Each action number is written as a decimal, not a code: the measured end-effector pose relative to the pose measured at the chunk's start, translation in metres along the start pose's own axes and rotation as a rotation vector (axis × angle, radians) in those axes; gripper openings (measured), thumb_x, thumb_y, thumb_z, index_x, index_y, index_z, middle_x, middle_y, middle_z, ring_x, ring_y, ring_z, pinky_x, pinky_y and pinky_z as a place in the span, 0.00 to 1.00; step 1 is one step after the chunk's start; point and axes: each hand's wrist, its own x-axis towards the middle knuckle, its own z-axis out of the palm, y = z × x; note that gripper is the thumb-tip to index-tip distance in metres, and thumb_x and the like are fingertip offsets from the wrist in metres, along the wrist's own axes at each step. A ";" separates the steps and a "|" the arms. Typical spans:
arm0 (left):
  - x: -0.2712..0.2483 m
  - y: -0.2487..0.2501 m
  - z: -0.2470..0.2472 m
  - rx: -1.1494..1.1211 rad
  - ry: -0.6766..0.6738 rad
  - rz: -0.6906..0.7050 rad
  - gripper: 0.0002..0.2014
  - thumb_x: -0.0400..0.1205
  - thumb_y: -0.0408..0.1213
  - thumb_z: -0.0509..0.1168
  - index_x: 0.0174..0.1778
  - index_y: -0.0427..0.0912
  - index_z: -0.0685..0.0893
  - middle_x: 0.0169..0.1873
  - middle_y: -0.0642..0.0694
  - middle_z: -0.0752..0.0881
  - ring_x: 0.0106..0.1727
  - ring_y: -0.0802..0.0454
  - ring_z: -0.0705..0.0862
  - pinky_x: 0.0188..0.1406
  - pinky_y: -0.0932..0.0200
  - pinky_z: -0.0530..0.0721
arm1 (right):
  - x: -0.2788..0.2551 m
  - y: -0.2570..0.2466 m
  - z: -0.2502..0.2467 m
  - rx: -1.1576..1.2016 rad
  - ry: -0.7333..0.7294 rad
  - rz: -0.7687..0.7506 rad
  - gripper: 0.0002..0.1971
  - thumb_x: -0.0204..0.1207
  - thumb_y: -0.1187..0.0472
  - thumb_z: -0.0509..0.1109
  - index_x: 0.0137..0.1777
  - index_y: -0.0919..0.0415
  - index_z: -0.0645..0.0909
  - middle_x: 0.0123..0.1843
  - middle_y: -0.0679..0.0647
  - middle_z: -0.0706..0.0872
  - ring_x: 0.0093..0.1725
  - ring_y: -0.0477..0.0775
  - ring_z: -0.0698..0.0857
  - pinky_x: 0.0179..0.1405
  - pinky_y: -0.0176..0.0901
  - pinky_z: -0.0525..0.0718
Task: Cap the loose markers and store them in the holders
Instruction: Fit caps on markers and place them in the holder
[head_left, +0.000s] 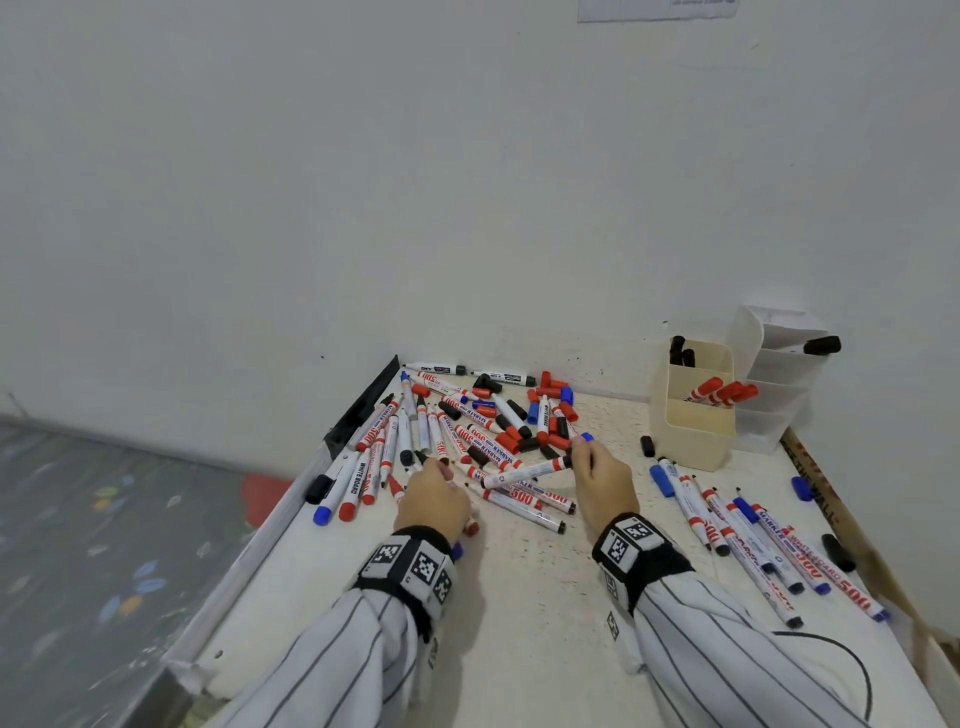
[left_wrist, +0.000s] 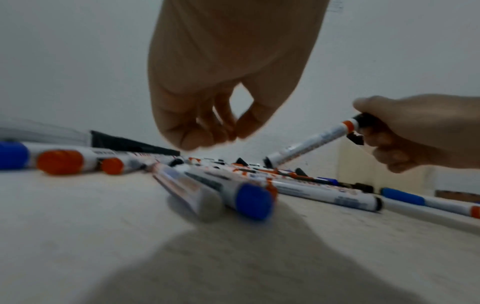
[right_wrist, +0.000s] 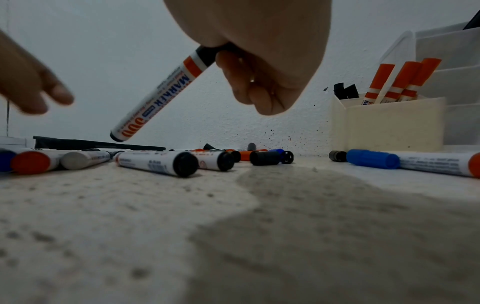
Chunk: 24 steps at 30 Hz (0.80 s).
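My right hand (head_left: 576, 457) grips a white whiteboard marker (head_left: 519, 474) by its black-capped end, and the barrel slants down to the left above the pile. The same marker (right_wrist: 155, 98) shows in the right wrist view, and the right hand (left_wrist: 363, 125) pinches its cap in the left wrist view. My left hand (head_left: 434, 475) hovers over the pile of loose markers and caps (head_left: 467, 431), its fingers (left_wrist: 215, 135) loosely curled with nothing between them. A beige holder (head_left: 691, 415) holds red-capped and black-capped markers. Behind it, a white tiered holder (head_left: 779, 364) has one black marker.
A second group of markers (head_left: 753, 540) lies on the right of the table. Single caps lie loose: black (head_left: 647, 446), blue (head_left: 802, 488), black (head_left: 836, 553). A black strip (head_left: 363, 405) runs along the table's left edge. The wall stands close behind, and a wooden stick (head_left: 841, 519) lies at the right edge.
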 end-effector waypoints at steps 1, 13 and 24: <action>0.000 -0.003 -0.007 0.098 -0.059 -0.043 0.03 0.82 0.34 0.60 0.51 0.42 0.75 0.48 0.45 0.81 0.42 0.52 0.81 0.41 0.62 0.79 | 0.000 0.001 0.000 -0.011 0.008 -0.001 0.19 0.84 0.49 0.52 0.40 0.62 0.75 0.29 0.54 0.73 0.29 0.50 0.71 0.31 0.44 0.71; 0.003 -0.031 -0.024 0.410 -0.134 -0.128 0.12 0.81 0.42 0.63 0.56 0.40 0.79 0.50 0.45 0.83 0.53 0.49 0.83 0.58 0.56 0.82 | 0.001 0.003 0.002 -0.039 0.042 0.017 0.21 0.84 0.49 0.52 0.42 0.65 0.76 0.30 0.57 0.74 0.29 0.52 0.71 0.30 0.45 0.71; 0.013 -0.022 -0.009 0.379 -0.204 -0.139 0.15 0.81 0.50 0.60 0.43 0.40 0.77 0.33 0.48 0.76 0.36 0.54 0.76 0.34 0.64 0.78 | 0.002 0.005 0.002 -0.053 0.043 0.000 0.18 0.84 0.50 0.53 0.38 0.61 0.73 0.28 0.53 0.73 0.27 0.49 0.70 0.26 0.39 0.68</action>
